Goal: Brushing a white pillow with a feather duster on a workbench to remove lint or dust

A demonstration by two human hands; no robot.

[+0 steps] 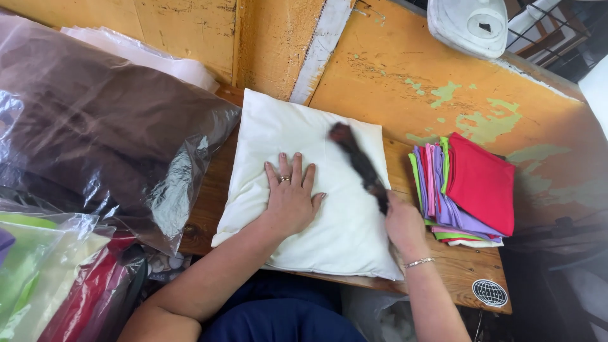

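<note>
A white pillow (354, 234) lies flat on a wooden table (456, 266). My left hand (290, 193) rests palm down on the pillow's middle, fingers spread, a ring on one finger. My right hand (403, 223), with a bracelet at the wrist, grips the near end of a dark brown strip of fabric or fur (358, 161). The strip stretches diagonally across the pillow and looks blurred at its far end.
A stack of folded cloths (472, 190) in red, purple, green and pink sits to the right of the pillow. A large clear bag of brown material (95, 126) fills the left. More bagged fabrics (57, 278) lie lower left. A yellow peeling wall (430, 82) stands behind.
</note>
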